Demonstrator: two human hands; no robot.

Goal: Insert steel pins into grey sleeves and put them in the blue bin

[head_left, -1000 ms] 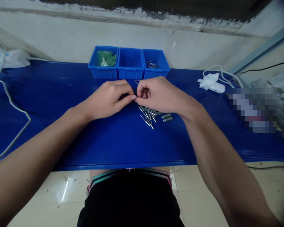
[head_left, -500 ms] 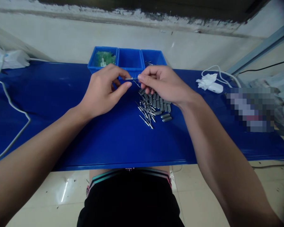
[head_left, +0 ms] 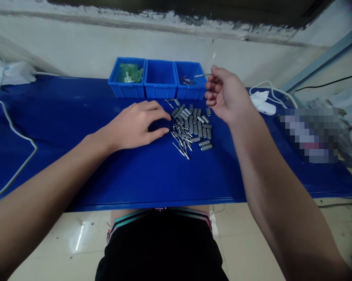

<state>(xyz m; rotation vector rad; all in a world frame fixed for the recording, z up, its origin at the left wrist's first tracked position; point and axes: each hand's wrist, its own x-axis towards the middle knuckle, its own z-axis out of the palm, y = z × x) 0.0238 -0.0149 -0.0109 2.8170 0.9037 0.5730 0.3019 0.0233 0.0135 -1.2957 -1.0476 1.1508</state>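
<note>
My right hand (head_left: 227, 91) is raised beside the right-hand blue bin (head_left: 195, 93), pinching a thin pop rivet (head_left: 203, 75) that points left over the bin's edge. Several similar rivets lie inside that bin. My left hand (head_left: 141, 125) is open, thumb and forefinger apart, with its fingertips at the left edge of a loose heap of pop rivets (head_left: 182, 140). Against this heap lies a group of grey metal hex sleeves (head_left: 195, 127), just right of my left fingertips.
The middle blue bin (head_left: 161, 90) and the left blue bin (head_left: 127, 91), which holds green plastic packing, stand at the wall. A white cable (head_left: 18, 125) runs along the left. To the right are crumpled tissue (head_left: 259, 99) and a blurred-out object (head_left: 312, 134).
My hands have parted. The right has moved up and right to the right-hand bin with the rivet; the left has dropped to the loose rivets.
</note>
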